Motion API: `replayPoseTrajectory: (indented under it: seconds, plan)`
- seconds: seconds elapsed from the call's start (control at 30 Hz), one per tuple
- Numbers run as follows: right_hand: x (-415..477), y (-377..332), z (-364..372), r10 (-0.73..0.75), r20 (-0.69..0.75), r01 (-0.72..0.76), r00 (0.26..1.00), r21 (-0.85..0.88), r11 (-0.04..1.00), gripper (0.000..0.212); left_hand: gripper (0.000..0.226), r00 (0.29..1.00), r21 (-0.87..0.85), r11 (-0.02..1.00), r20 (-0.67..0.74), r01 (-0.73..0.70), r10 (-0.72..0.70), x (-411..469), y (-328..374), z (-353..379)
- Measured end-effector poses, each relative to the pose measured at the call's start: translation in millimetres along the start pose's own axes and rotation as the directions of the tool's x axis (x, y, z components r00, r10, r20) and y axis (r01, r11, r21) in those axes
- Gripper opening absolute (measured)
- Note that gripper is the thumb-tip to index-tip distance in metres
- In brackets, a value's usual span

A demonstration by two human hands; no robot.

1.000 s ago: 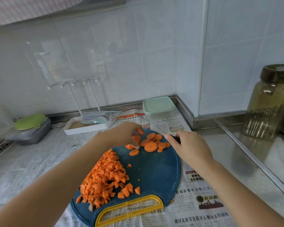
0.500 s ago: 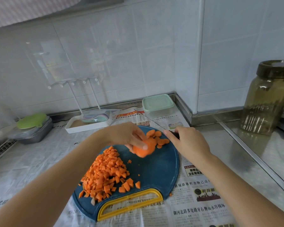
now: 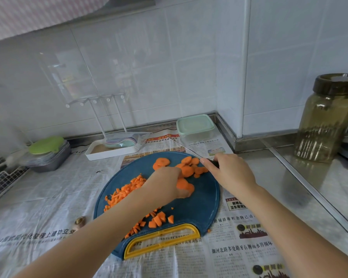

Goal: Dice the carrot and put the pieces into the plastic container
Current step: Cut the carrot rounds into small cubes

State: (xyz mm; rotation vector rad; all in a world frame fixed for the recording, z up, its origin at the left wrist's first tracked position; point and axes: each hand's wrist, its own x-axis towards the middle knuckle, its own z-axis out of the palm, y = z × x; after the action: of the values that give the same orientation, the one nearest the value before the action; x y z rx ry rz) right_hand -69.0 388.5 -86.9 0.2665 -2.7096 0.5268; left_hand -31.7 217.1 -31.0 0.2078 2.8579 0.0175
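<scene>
Pinching a few carrot slices (image 3: 184, 186) in our left hand (image 3: 165, 183), we hold them at the middle of the board (image 3: 199, 207) — room to cut there. Our right hand (image 3: 231, 173) grips the knife (image 3: 186, 148), blade pointed away from fingers. Beside us the diced pile (image 3: 129, 191) lies left — lidded container (image 3: 195, 125) behind.

There is one left hand (image 3: 165, 183), one right hand (image 3: 232, 173), one knife (image 3: 189, 150), one cutting board (image 3: 201, 201), one plastic container (image 3: 195, 126), one jar (image 3: 325, 125)

Newspaper (image 3: 38, 207) covers the steel counter (image 3: 289, 187); a cutting board (image 3: 199, 207) lies under the left hand (image 3: 167, 183), a plastic container (image 3: 195, 127) beyond the right hand (image 3: 229, 171).
</scene>
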Motion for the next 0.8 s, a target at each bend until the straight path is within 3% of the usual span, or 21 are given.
replayPoseTrajectory:
  seconds: [0.17,0.3,0.43,0.6,0.8]
  plan:
    - [0,-1,-1,-0.003,-0.002,0.003,1.000,-0.003,1.000,0.054,0.047,0.995,-0.112,0.989,-0.023,-0.099,0.097,-14,-7,-6]
    - [-1,-2,-2,-0.013,0.003,0.013,1.000,-0.012,1.000,0.054,0.057,0.995,-0.067,0.992,-0.020,-0.103,0.102,-18,-10,-1]
    - [-2,-3,-3,-0.012,0.004,0.012,1.000,0.007,1.000,0.052,0.051,0.991,-0.070,0.990,-0.075,-0.121,0.115,-21,-10,4]
    - [-2,-2,-2,-0.022,-0.005,0.022,1.000,0.017,1.000,0.052,0.045,0.975,-0.264,0.951,-0.191,-0.159,0.110,-26,-7,7]
    - [-2,-2,-3,-0.017,-0.007,0.017,1.000,0.004,1.000,0.055,0.057,0.982,-0.260,0.947,-0.043,-0.187,0.182,-14,-5,2]
